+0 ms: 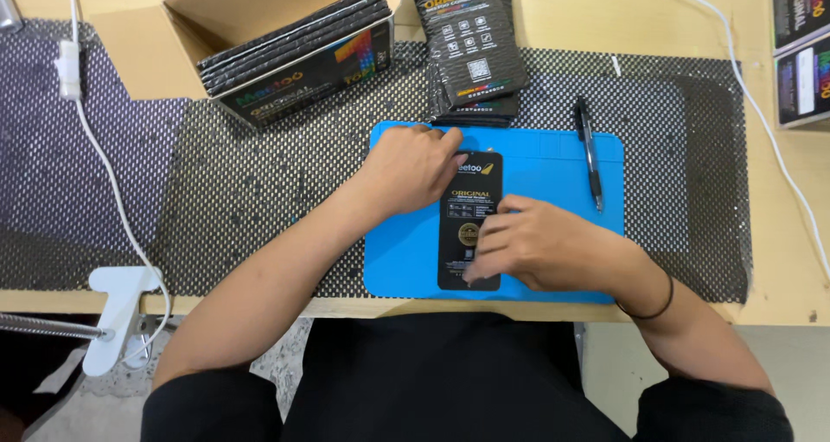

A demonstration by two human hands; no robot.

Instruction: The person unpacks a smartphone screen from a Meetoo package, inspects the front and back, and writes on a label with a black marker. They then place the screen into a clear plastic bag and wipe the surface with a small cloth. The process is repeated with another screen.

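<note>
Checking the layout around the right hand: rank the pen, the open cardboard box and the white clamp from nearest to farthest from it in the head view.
1. Pen: just beyond the right hand, on the blue mat.
2. Open cardboard box: far-left corner.
3. White clamp: left, at the near table edge.

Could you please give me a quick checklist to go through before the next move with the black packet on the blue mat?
1. Black packet lies flat on the blue mat: ok.
2. Left hand pins its top end: ok.
3. Right hand rests across its lower half: ok.
4. Pen lies apart from the packet: ok.
5. Stack of packets sits behind the mat, out of the way: ok.
6. Packet sealed: cannot tell.
</note>
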